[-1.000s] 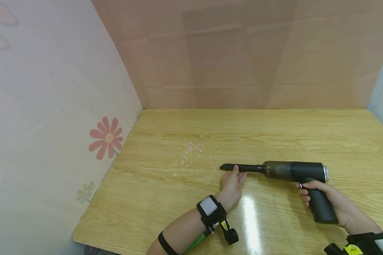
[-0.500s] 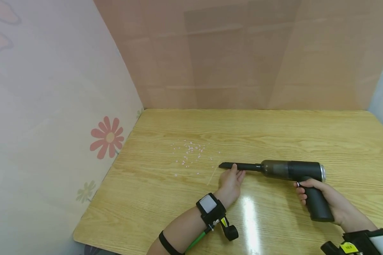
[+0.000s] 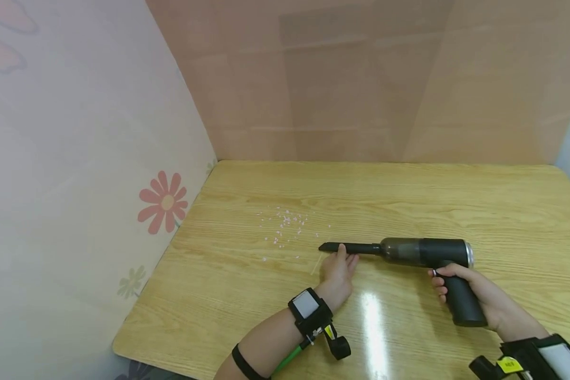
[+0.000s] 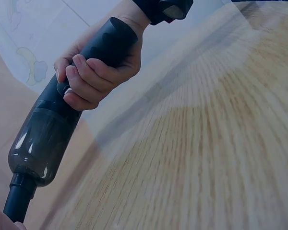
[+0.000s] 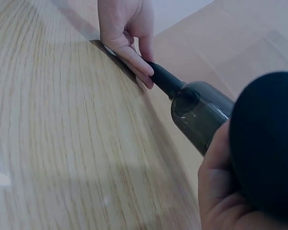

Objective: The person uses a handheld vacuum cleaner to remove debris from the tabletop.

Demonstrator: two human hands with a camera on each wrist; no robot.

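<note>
Right hand: the right hand point(image 3: 475, 295) is nearest, close to the table's front edge toward its right corner — its fingers curl round the black grip of the handheld vacuum point(image 3: 423, 252), and the left wrist view shows them wrapped tight just below the body.

Vacuum: it lies level, just above or on the table point(image 3: 408, 200), its smoky dust cup in the middle and its thin black nozzle point(image 3: 347, 247) pointing left toward the table's centre.

Left hand: the left hand point(image 3: 338, 270) rests on the wood with its fingers laid straight along the nozzle's near side, fingertips touching it; the thumb is hidden behind the nozzle, so it may be a light pinch — I can't tell.

Crumbs: a loose scatter of tiny pale pink bits point(image 3: 285, 227) lies just beyond the nozzle tip, toward the table's left edge.

Walls: a flowered panel point(image 3: 163, 201) stands along the left edge, a plain brown one point(image 3: 361, 79) along the far edge.
</note>
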